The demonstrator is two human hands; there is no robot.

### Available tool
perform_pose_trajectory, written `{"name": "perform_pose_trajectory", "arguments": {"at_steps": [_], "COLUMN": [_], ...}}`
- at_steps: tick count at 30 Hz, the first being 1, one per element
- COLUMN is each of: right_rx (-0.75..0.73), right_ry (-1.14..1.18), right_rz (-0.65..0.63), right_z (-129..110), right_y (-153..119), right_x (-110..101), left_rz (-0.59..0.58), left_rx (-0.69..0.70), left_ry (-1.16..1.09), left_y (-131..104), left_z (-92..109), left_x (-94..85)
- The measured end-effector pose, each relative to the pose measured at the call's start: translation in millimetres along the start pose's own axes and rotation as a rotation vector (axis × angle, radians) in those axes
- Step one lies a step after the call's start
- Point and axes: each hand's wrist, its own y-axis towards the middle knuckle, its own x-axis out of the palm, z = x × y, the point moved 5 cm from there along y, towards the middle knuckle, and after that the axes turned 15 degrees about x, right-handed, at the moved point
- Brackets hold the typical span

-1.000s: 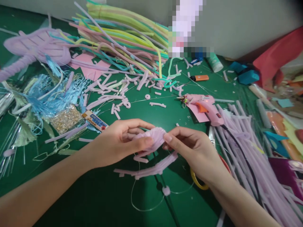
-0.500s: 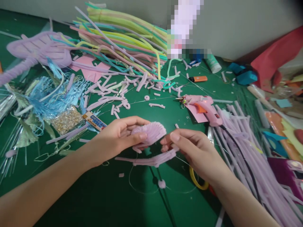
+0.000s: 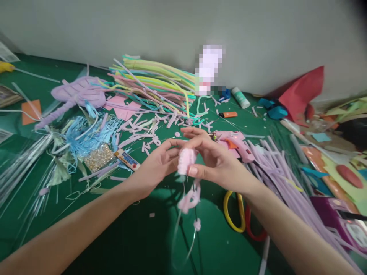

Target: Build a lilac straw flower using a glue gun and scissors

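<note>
At the far left of the green surface (image 3: 114, 236), an orange card (image 3: 31, 110) lies near clear sticks (image 3: 24, 179). Just right of it sits a lilac fuzzy shape (image 3: 82, 91) with a wound handle, and in front of that are blue tassels (image 3: 77, 131), a bag of gold beads (image 3: 99, 157) and a small printed box (image 3: 127, 159). Behind them, a bundle of coloured fuzzy stems (image 3: 155, 82) lies near the wall, with short lilac cuttings (image 3: 140, 124) scattered in front.

Toward the middle, the left hand (image 3: 159, 166) has its fingers curled against the left side of a lilac fuzzy piece (image 3: 186, 160); its fingertips are partly hidden, so I cannot tell whether it grips. That piece is held up between the two hands, above the surface. The right hand (image 3: 213, 158) grasps it, thumb on the near face and fingers over the top. Below hang a blurred lilac strip (image 3: 187, 202), a thin loop of line and a small lilac ball (image 3: 197, 224).

Farther right come an orange lighter (image 3: 229, 114), a pink glue gun (image 3: 235, 145) behind the right hand, scissors (image 3: 226, 210) with yellow and red handles near the right forearm, a pile of long lilac stems (image 3: 286, 187), a red sheet (image 3: 304, 95) and, at the edge, a purple device (image 3: 329, 217).
</note>
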Motion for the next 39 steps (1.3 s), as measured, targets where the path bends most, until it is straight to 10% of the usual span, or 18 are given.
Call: {"name": "perform_pose_trajectory", "arguments": {"at_steps": [11,39], "right_rx": [0.379,0.433], "right_ry": [-0.142,-0.099], "right_rz": [0.01,-0.083], "right_z": [3,15], "right_y": [16,23], "right_x": [-14,-3], "left_rz": [-0.072,-0.075], "left_rx": [0.001,-0.193], "left_ry": [0.371,0.541], "left_y": [-13,-9], "left_z": [18,12], "left_x": [-32.8,-25.5]}}
